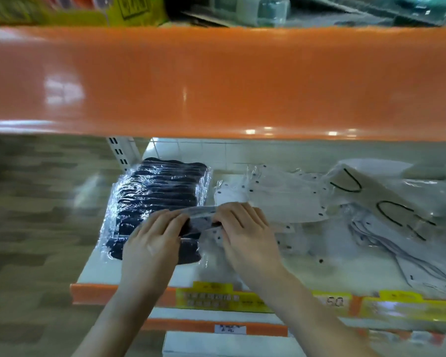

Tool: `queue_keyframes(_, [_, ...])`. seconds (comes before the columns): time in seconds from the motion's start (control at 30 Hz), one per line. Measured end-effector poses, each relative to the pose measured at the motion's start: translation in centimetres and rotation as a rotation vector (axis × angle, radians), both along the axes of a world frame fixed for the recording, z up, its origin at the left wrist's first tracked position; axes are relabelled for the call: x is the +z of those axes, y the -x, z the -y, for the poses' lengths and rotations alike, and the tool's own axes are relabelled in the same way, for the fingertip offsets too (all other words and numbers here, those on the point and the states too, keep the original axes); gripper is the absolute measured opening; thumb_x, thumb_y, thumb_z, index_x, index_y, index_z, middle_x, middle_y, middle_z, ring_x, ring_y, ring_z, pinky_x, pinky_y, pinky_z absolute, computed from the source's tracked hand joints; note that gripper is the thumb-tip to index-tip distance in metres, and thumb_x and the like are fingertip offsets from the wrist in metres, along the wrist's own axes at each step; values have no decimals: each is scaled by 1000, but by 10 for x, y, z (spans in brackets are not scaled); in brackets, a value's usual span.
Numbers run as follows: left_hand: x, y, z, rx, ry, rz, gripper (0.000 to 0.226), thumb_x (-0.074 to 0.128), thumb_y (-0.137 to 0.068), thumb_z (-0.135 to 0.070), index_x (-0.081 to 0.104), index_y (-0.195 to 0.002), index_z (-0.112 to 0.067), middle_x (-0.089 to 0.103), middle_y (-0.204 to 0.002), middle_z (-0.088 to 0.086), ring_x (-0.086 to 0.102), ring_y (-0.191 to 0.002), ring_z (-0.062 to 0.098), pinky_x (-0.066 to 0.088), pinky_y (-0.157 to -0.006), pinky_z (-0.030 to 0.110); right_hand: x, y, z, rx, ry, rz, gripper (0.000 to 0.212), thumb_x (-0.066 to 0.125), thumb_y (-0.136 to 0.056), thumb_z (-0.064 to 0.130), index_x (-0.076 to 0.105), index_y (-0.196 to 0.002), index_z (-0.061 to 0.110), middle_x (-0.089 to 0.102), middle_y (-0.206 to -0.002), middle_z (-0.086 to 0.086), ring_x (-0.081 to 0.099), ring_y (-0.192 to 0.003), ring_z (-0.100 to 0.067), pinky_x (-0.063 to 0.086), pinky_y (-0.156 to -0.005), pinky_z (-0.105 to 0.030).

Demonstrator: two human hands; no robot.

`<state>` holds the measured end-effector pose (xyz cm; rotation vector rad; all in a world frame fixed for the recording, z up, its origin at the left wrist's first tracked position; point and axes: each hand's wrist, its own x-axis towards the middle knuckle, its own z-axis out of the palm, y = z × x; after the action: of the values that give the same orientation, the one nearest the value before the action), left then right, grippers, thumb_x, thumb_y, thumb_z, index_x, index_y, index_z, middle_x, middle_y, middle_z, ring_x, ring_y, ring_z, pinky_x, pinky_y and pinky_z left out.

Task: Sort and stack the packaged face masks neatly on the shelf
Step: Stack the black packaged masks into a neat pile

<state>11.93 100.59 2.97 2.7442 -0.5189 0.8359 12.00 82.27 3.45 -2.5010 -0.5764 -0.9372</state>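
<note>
While a dark packaged mask [200, 224] is pinched at its two ends, the left hand [153, 243] gripping one end and the right hand [245, 233] the other, it hangs just above the near right corner of the black mask stack [157, 202]. That stack, at the left of the shelf [124, 292], looks tidy and overlapped, so the black sort seems largely done. To its right the white masks [276, 199] lie loose, and further right the beige masks [386, 202] sprawl in a heap, both still to be squared up. Yellow price labels [216, 297] line the near edge, under the orange upper shelf [216, 81].
</note>
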Motion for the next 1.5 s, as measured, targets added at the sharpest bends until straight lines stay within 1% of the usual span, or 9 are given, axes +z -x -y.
queue_keyframes(0.13, [-13, -8, -44, 23, -24, 26, 30, 55, -80, -8, 70, -106, -6, 68, -111, 9, 62, -106, 30, 52, -82, 44, -7, -3, -36, 67, 17, -61, 21, 46, -81, 10, 64, -91, 13, 62, -98, 0, 57, -92, -20, 42, -82, -29])
queue_keyframes(0.33, [-45, -7, -85, -110, -52, -2, 33, 45, -85, -9, 72, -105, -9, 67, -113, 10, 61, -109, 30, 49, -86, 43, -39, 5, -67, 73, 147, -215, 32, 40, -81, 15, 66, -99, 19, 58, -110, 3, 55, -102, -16, 40, -90, -30])
queue_keyframes(0.53, [-74, -9, -114, -180, -28, -191, 39, 50, -77, -10, 70, -110, -17, 64, -119, 6, 55, -117, 24, 45, -92, 38, -57, 15, -81, 24, 174, -312, 33, 64, -62, 10, 68, -91, 26, 63, -100, 10, 62, -89, -11, 50, -77, -25])
queue_keyframes(0.63, [-82, -9, -124, -216, -29, -265, 31, 49, -88, -32, 69, -110, -22, 62, -125, 2, 53, -120, 21, 45, -95, 37, -64, 16, -87, 6, 174, -362, 29, 69, -63, 14, 70, -89, 27, 64, -99, 10, 63, -92, -9, 52, -75, -23])
queue_keyframes(0.7, [-83, -9, -126, -233, -51, -307, 47, 39, -94, -55, 69, -111, -24, 60, -128, 1, 51, -121, 19, 39, -98, 32, -70, 17, -89, -9, 176, -376, 26, 76, -66, 17, 70, -90, 25, 65, -102, 8, 63, -97, -11, 55, -79, -27])
queue_keyframes(0.8, [-81, -12, -124, -200, -33, -323, 60, 29, -95, -63, 70, -109, -21, 60, -127, 2, 50, -120, 18, 34, -98, 27, -74, 16, -93, -31, 168, -350, 16, 59, -81, 24, 71, -93, 25, 64, -106, 8, 62, -101, -12, 54, -83, -29])
queue_keyframes(0.93, [-78, -10, -118, -140, -12, -323, 52, 34, -95, -55, 71, -108, -20, 61, -127, 5, 52, -120, 23, 34, -100, 31, -71, 16, -99, -37, 146, -343, 34, 39, -87, 32, 72, -95, 26, 65, -111, 7, 60, -108, -11, 53, -87, -28])
queue_keyframes(1.2, [-79, -1, -106, -135, 36, -272, 39, 41, -77, -22, 70, -103, -17, 61, -124, 6, 53, -119, 27, 35, -99, 36, -74, 18, -98, -4, 106, -356, 32, 41, -87, 36, 69, -99, 29, 63, -117, 9, 53, -114, -9, 52, -89, -28])
queue_keyframes(1.5, [-57, 0, -55, -180, 146, -247, 35, 42, -77, -19, 71, -98, -18, 68, -108, -6, 61, -102, 16, 49, -84, 31, -48, 23, -65, -52, -16, -285, 29, 41, -90, 26, 68, -103, 27, 63, -111, 12, 60, -99, -6, 52, -81, -25])
